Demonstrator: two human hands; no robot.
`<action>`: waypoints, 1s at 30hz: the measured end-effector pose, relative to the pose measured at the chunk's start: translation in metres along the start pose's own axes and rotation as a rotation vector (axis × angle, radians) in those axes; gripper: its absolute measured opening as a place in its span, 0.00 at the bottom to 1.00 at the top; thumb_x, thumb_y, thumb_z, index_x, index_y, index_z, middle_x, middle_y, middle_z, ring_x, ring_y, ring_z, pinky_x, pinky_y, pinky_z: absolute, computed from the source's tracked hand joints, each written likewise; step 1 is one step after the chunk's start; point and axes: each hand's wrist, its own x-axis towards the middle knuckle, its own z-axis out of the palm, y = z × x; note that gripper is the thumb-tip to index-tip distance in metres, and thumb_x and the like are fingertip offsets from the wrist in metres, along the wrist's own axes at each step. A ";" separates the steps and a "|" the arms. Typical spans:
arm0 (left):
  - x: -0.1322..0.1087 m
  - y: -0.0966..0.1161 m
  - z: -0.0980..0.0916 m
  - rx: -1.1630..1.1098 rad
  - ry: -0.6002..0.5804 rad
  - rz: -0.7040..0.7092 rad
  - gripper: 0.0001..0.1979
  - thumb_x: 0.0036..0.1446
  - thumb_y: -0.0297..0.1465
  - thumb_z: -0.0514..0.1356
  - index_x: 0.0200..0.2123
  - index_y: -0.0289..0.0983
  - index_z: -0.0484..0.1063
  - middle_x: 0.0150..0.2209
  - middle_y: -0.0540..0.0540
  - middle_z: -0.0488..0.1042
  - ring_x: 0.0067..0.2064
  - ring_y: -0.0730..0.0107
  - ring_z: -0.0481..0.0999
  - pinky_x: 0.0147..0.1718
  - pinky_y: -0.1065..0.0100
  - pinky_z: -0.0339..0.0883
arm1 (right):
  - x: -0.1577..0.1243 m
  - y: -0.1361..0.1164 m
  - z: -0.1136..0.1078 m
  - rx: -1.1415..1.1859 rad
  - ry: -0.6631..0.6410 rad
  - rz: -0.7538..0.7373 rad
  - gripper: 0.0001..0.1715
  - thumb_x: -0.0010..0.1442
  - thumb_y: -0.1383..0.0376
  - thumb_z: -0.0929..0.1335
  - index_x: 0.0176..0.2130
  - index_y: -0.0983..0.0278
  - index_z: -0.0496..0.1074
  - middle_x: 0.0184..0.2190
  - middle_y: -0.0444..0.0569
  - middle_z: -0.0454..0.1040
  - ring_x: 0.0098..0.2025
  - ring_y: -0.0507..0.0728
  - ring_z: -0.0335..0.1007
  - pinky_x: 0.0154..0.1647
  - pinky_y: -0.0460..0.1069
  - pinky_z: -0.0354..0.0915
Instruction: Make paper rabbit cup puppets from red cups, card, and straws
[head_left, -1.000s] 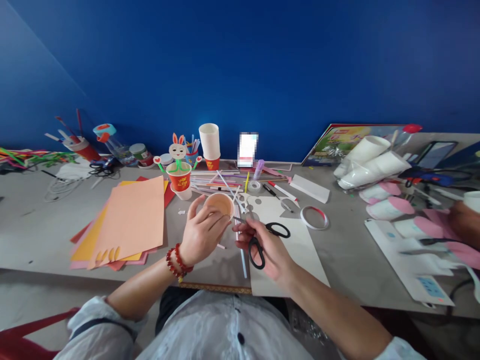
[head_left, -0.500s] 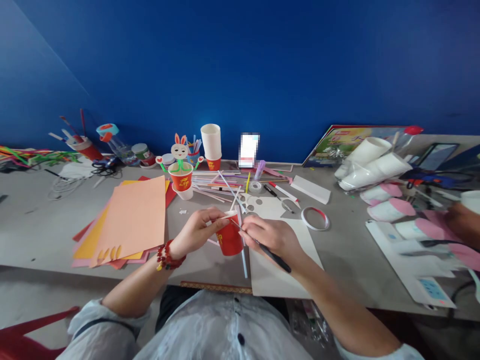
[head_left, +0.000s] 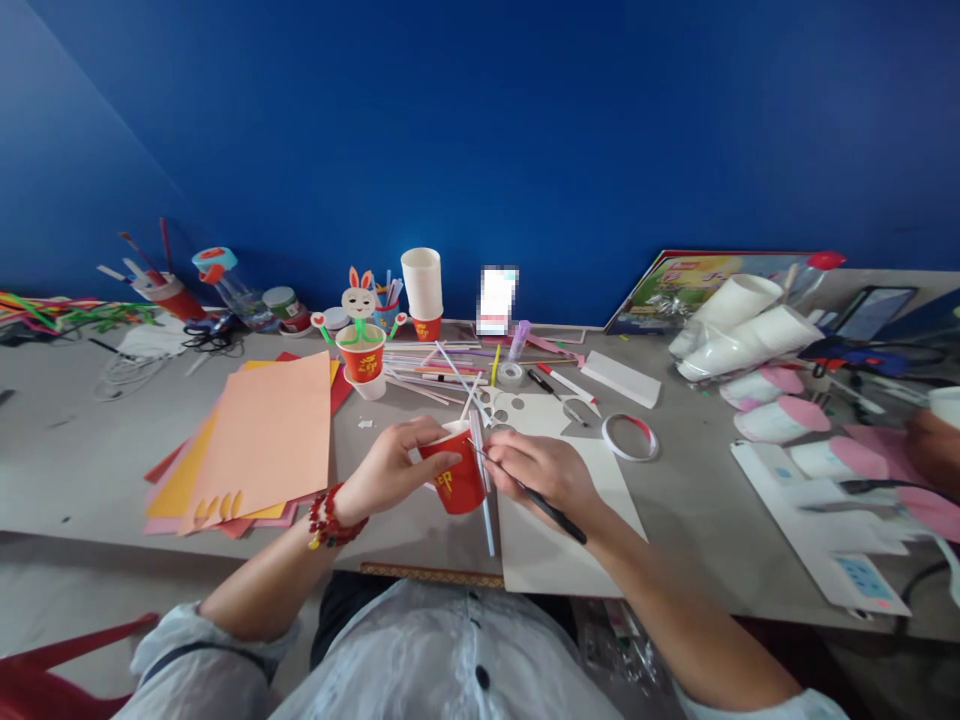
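Observation:
My left hand [head_left: 394, 462] is closed around the rim of a red paper cup [head_left: 461, 483] with yellow lettering, its thumb lying across the front. The cup tilts slightly above the table. In my right hand [head_left: 546, 472] is a slim black-handled tool [head_left: 556, 515] with a thin metal end; its exact kind is unclear. The tip meets the cup's side just below the rim on the right. Behind and below the cup lie pale straws [head_left: 489, 525]. A white sheet [head_left: 570, 540] lies under my right hand.
Coloured paper sheets [head_left: 262, 430] are stacked at left. A rabbit-decorated cup [head_left: 364, 362], a tall cup stack [head_left: 422, 280] and a bright phone [head_left: 496, 300] stand behind. A tape roll [head_left: 630, 438] and a power strip [head_left: 817, 540] lie at right, near another person's hand [head_left: 934, 440].
The cup has turned and tilted a little in my left hand, and the thumb now lies lower across its front. My right hand keeps the tool's tip at the cup, shifting only slightly.

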 end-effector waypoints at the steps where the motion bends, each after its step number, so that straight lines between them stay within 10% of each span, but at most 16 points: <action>1: 0.000 0.001 0.001 0.079 0.032 0.059 0.08 0.63 0.34 0.58 0.36 0.36 0.76 0.33 0.46 0.76 0.37 0.66 0.74 0.41 0.64 0.68 | 0.000 -0.001 0.001 0.093 -0.011 0.052 0.15 0.68 0.65 0.61 0.32 0.61 0.74 0.38 0.49 0.80 0.34 0.54 0.74 0.32 0.47 0.62; 7: -0.003 0.007 0.008 0.711 0.212 0.339 0.11 0.61 0.24 0.57 0.41 0.43 0.76 0.35 0.48 0.79 0.45 0.61 0.75 0.63 0.43 0.49 | 0.001 -0.014 0.015 1.169 0.068 0.807 0.21 0.64 0.52 0.66 0.28 0.63 0.75 0.21 0.44 0.74 0.22 0.52 0.70 0.27 0.47 0.68; 12: -0.003 0.003 0.009 0.739 0.281 0.391 0.13 0.61 0.22 0.57 0.43 0.44 0.75 0.40 0.50 0.81 0.48 0.63 0.76 0.65 0.42 0.44 | 0.007 -0.028 0.025 1.742 0.180 1.171 0.16 0.51 0.54 0.75 0.24 0.64 0.74 0.25 0.43 0.75 0.20 0.46 0.64 0.27 0.45 0.71; 19: 0.000 -0.003 0.008 0.364 0.190 0.313 0.06 0.65 0.28 0.55 0.38 0.40 0.72 0.34 0.48 0.79 0.40 0.66 0.76 0.61 0.49 0.56 | 0.003 -0.022 0.016 1.154 0.047 0.735 0.20 0.64 0.49 0.65 0.33 0.62 0.73 0.21 0.44 0.74 0.23 0.53 0.71 0.25 0.47 0.67; 25: 0.001 -0.002 -0.003 0.060 -0.018 0.138 0.09 0.66 0.33 0.55 0.36 0.37 0.73 0.33 0.47 0.76 0.37 0.67 0.73 0.46 0.61 0.66 | 0.009 0.000 -0.012 0.178 -0.125 0.039 0.19 0.70 0.64 0.60 0.29 0.62 0.71 0.35 0.47 0.76 0.32 0.52 0.70 0.30 0.46 0.59; 30: 0.002 -0.006 -0.009 -0.249 -0.209 -0.136 0.14 0.66 0.39 0.55 0.38 0.34 0.74 0.33 0.46 0.75 0.35 0.67 0.73 0.32 0.69 0.67 | 0.015 0.008 -0.016 -0.201 -0.155 -0.298 0.14 0.67 0.70 0.60 0.35 0.63 0.72 0.36 0.47 0.78 0.30 0.53 0.68 0.30 0.48 0.58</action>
